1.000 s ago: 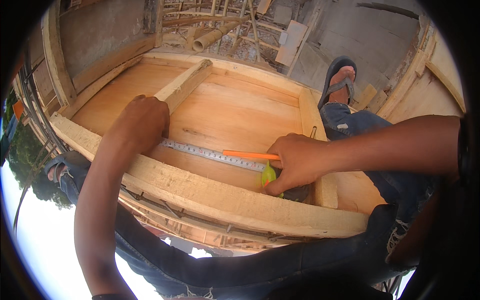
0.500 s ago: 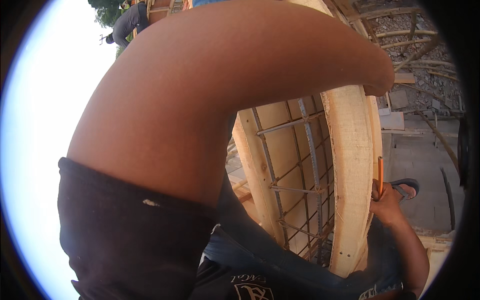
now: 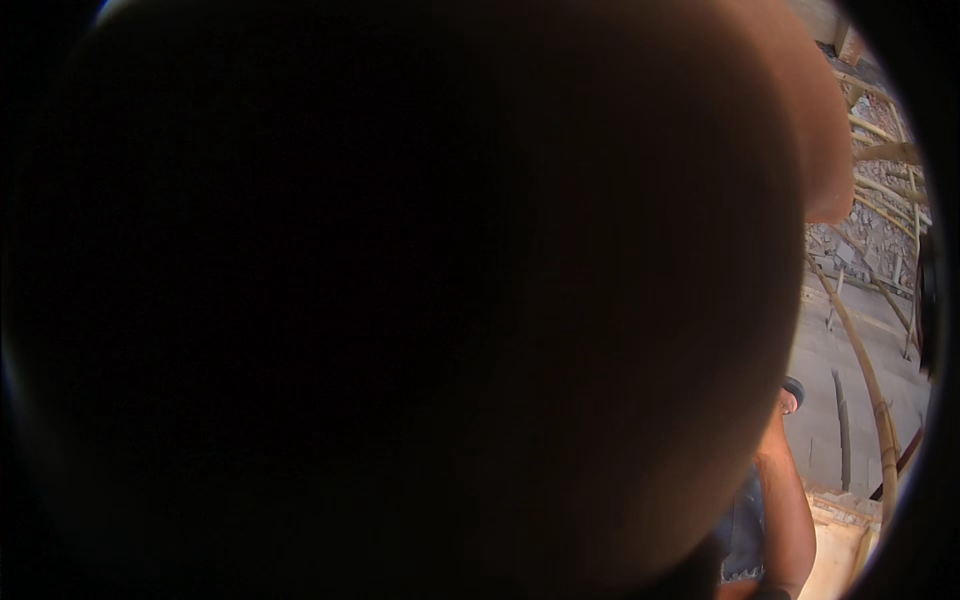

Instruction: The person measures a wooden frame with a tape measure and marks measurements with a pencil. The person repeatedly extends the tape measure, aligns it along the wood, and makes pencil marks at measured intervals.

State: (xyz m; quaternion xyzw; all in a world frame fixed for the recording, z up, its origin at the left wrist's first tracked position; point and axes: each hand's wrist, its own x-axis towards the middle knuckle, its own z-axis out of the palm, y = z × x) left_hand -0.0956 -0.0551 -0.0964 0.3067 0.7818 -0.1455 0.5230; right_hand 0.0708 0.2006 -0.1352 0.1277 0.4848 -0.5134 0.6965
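My left arm [image 3: 830,130] lies right against the lens and blacks out most of the view. Only its lit edge shows at the upper right, and the fingers of my left hand cannot be made out. My right forearm [image 3: 790,510] rises from the lower edge at the right. Its hand end disappears behind the dark left arm, so the fingers and anything in them are hidden. Just past the right wrist shows part of a foot in a dark sandal [image 3: 794,388].
Bamboo poles [image 3: 868,375] cross the far right over a grey floor [image 3: 820,345]. Rubble [image 3: 885,235] lies farther up among more poles. Pale wooden boards [image 3: 838,520] stand at the lower right, beside my right forearm.
My left arm has come up against the lens, covering the wooden formwork and steel rebar cage seen before. My right hand, earlier holding an orange pencil at the board's edge, is now hidden.
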